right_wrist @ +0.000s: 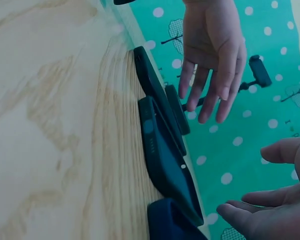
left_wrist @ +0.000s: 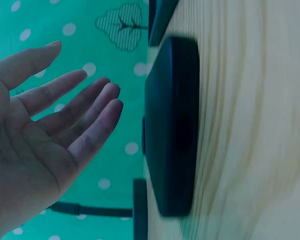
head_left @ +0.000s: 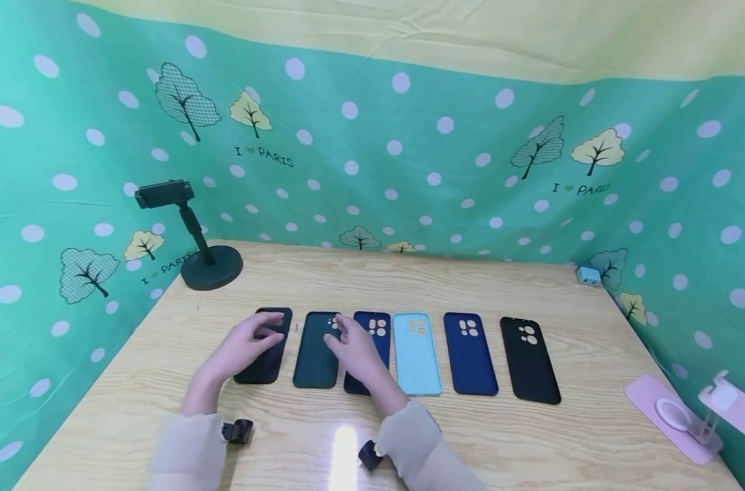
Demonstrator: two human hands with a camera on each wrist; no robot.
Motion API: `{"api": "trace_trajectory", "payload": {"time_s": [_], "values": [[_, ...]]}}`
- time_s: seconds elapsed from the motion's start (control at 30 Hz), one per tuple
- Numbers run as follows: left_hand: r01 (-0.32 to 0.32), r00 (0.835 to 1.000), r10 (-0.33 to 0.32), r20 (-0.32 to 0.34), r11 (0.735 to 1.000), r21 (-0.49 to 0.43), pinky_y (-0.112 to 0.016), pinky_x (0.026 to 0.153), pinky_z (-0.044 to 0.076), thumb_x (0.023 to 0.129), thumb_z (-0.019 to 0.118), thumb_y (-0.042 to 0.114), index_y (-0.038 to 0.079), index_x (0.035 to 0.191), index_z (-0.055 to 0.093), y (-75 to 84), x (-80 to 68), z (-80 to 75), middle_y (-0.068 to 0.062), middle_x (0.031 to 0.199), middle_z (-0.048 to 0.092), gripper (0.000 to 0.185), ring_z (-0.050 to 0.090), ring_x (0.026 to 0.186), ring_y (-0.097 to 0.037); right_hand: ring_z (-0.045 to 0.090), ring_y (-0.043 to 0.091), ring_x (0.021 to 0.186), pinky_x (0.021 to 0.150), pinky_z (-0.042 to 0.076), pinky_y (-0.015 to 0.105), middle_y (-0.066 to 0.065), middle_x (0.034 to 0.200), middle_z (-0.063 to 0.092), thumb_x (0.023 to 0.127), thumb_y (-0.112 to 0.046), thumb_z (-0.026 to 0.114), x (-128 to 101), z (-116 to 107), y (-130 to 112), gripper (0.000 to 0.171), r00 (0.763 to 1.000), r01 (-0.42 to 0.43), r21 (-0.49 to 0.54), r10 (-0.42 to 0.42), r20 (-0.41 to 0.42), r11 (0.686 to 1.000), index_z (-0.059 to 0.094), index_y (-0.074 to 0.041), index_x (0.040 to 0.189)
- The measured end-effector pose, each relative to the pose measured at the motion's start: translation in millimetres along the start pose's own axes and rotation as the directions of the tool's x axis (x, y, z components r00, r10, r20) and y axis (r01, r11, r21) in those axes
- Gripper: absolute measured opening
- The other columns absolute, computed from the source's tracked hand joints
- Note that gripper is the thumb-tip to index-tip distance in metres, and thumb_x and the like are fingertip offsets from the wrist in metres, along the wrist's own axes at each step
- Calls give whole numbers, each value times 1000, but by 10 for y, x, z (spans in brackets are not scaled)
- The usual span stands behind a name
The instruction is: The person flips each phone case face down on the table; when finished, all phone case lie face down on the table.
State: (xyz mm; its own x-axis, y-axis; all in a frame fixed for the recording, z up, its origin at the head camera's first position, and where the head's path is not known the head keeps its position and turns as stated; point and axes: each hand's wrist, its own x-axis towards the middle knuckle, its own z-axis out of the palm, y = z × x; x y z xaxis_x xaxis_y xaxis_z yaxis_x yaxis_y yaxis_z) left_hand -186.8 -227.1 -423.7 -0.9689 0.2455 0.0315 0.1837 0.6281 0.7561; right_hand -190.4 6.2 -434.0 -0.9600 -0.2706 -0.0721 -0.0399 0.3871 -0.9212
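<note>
A row of phone cases lies flat on the table. My left hand (head_left: 242, 349) hovers over the leftmost black one (head_left: 269, 365); in the left wrist view, its fingers are spread apart from that case (left_wrist: 172, 130), with nothing between them. My right hand (head_left: 360, 353) is held above the dark green case (head_left: 313, 365) and a navy case (head_left: 384, 341), partly covering both. In the right wrist view its fingers (right_wrist: 262, 197) are loosely extended and hold nothing. Further right lie a light blue case (head_left: 418, 361), another navy case (head_left: 472, 361) and a black case (head_left: 531, 365).
A black phone stand (head_left: 213, 266) stands at the back left. At the right edge sits a pink stand (head_left: 669, 416) with a white ring. A small light blue plug adapter (head_left: 589, 275) is at the back right corner. A green dotted curtain (head_left: 372, 170) encloses the table (head_left: 360, 273).
</note>
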Motion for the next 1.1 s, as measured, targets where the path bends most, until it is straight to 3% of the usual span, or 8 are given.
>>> {"api": "trace_trajectory", "payload": {"time_s": [0.3, 0.53, 0.83, 1.1], "values": [[-6, 1000, 7, 30, 999, -40, -45, 91, 56, 97, 57, 10, -8, 136, 47, 108, 56, 212, -29, 133, 54, 45, 62, 111, -38, 50, 36, 132, 107, 45, 45, 23, 147, 45, 99, -23, 55, -6, -11, 66, 55, 999, -33, -10, 33, 18, 999, 38, 2, 145], [66, 997, -65, 43, 997, -35, -48, 92, 55, 96, 59, 15, -4, 138, 47, 141, 75, 332, -27, 139, 51, 48, 59, 118, -39, 50, 36, 131, 106, 46, 46, 24, 146, 46, 98, -23, 56, -24, 3, 83, 57, 999, -43, -30, 44, 25, 999, 38, 2, 145], [107, 993, -105, 55, 994, -37, -54, 101, 48, 96, 59, 17, -4, 139, 46, 145, 82, 388, -28, 136, 54, 50, 55, 124, -41, 50, 35, 132, 106, 46, 47, 22, 145, 47, 98, -27, 56, -19, 24, 113, 59, 998, -63, -72, 65, 20, 995, 37, 1, 146], [95, 994, -91, 66, 993, -70, -55, 104, 45, 96, 59, 15, -5, 140, 44, 136, 87, 409, -29, 137, 51, 51, 52, 126, -42, 46, 34, 135, 109, 42, 49, 22, 144, 49, 97, -27, 57, -15, 43, 114, 59, 998, -65, -94, 65, 4, 994, 39, 3, 145]]}}
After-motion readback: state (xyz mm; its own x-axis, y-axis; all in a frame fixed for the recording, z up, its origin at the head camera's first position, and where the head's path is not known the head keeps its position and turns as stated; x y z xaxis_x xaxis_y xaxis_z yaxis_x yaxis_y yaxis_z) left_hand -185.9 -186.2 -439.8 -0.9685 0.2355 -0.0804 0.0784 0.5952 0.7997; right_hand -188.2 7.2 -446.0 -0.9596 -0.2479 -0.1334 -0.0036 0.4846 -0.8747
